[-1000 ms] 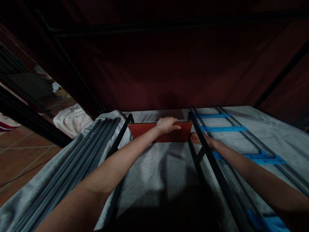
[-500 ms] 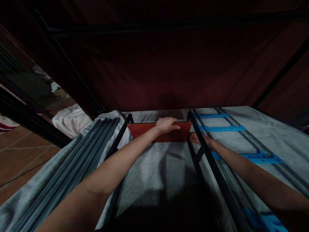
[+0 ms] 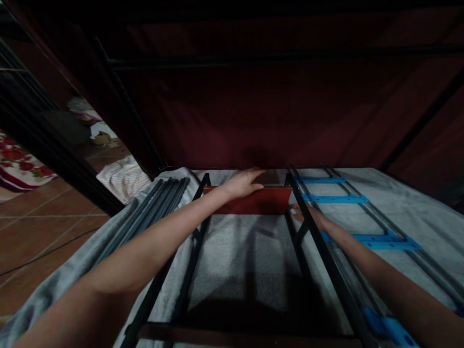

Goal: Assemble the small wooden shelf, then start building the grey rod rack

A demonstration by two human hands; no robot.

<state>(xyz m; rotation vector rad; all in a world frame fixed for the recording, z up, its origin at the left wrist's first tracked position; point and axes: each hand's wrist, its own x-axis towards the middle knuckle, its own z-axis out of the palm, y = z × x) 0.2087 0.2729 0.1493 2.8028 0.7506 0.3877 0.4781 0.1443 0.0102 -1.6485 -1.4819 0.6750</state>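
A reddish-brown board (image 3: 270, 202) spans the far end of a black metal frame (image 3: 322, 258), between its two sides. My left hand (image 3: 245, 183) lies over the board's top edge, fingers stretched and thumb apart. Partly behind the frame's right bar, my right hand (image 3: 314, 216) is at the board's right end. Its fingers are bent together near the frame's joint; whatever they hold is hidden. A dark crossbar (image 3: 246, 333) joins the frame's sides at the near end.
Grey tubes (image 3: 159, 203) lie bundled left of the frame on a grey blanket (image 3: 239, 251). To the right are rods joined by blue plastic brackets (image 3: 389, 241). A dark red panel (image 3: 253, 116) rises behind. Tiled floor (image 3: 47, 220) shows at the left.
My left hand has loosened from the board's top edge, its fingers now straighter. My right hand stays at the board's right end, its fingers slightly shifted. The view has tilted and shifted left.
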